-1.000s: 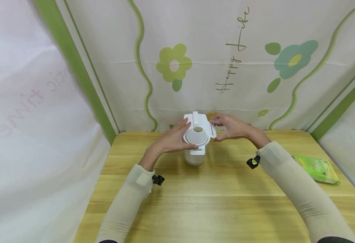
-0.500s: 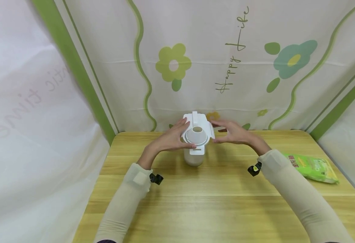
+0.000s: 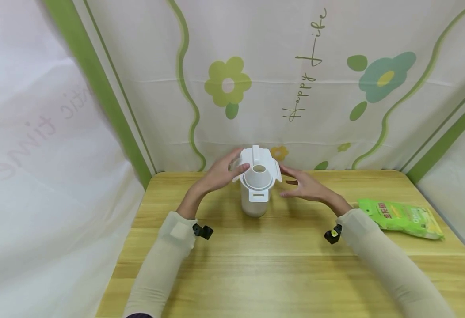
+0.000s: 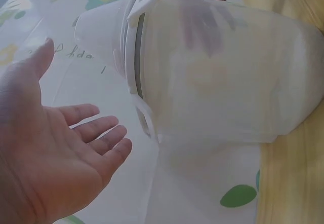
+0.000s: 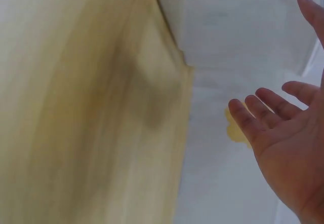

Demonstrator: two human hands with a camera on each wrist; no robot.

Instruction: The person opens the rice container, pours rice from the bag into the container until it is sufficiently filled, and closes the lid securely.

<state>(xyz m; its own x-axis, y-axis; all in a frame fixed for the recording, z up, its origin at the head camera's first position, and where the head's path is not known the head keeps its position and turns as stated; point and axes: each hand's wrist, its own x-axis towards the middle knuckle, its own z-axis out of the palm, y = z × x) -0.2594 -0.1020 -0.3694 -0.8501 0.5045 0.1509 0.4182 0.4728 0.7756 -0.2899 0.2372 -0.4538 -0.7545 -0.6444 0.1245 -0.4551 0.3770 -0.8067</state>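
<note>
Lidded container (image 3: 255,206) standing upright between left hand (image 3: 218,175) and right hand (image 3: 306,184).
Head view: the translucent container stands near the far edge of the table (image 3: 232,274); its white lid (image 3: 262,154) carries a conical top piece (image 3: 256,182), and flaps project from the rim. The left hand is positioned beside the lid's left side, the right hand beside its right side. A green packet (image 3: 403,218) lies farther right on the table. Left wrist view: the left hand is spread wide, palm facing the container, with the fingertips apart from the nearest flap. Right wrist view: the right hand is likewise wide, fingers extended near the container wall; contact cannot be determined.
</note>
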